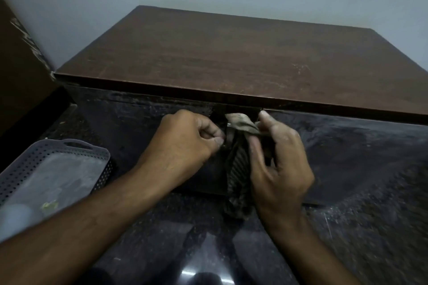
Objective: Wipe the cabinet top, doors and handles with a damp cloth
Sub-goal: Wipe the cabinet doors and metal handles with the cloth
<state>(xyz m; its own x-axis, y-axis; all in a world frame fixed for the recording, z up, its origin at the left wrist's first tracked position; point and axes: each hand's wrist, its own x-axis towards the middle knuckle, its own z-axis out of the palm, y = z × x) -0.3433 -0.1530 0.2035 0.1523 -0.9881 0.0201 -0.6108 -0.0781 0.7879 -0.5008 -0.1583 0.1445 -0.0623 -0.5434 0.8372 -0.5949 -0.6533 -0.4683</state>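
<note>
Two hands are meeting at the middle of the cabinet's [231, 58] front, just under the lip of its brown top. One striped, grimy cloth [238, 164] is hanging there against the dark doors, its upper end bunched over the right hand's [278, 169] fingers, which are pinching it. Left of the cloth, the left hand [185, 141] is curling into a fist against the door; what it is gripping, if anything, I cannot tell. Further left of the cabinet, a grey perforated tray [18, 169] is sitting on the dark speckled floor [370, 227].
</note>
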